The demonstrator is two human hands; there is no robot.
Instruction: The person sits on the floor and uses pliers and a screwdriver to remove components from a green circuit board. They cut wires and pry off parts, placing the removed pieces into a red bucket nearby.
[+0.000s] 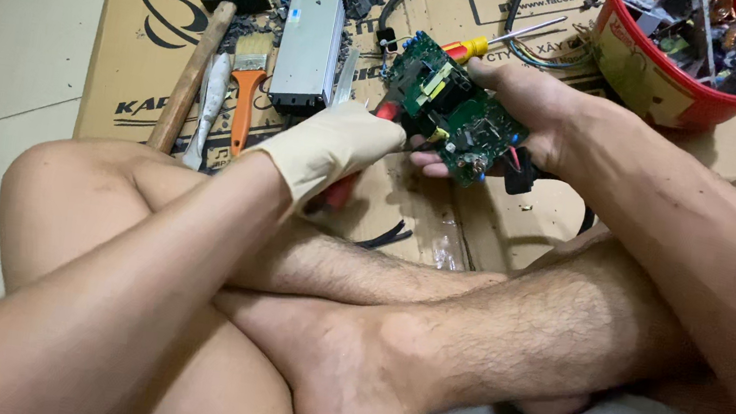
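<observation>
A seated person's bare right hand [529, 114] gripped a green circuit board [456, 115] above flattened cardboard [479, 221] on the floor. The gloved left hand [338, 143] had its fingers closed around a red-handled tool [342, 190] touching the board's edge.

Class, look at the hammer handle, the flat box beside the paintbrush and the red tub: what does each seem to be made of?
Hammer handle: likely wood, matt brown with visible grain. Flat box: seemingly bare metal, dull silver with a soft sheen. Red tub: probably plastic, glossy with a thin rolled rim.

One circuit board [455, 110], one hammer [196, 64], one paintbrush [247, 89], one bucket [646, 77].
</observation>
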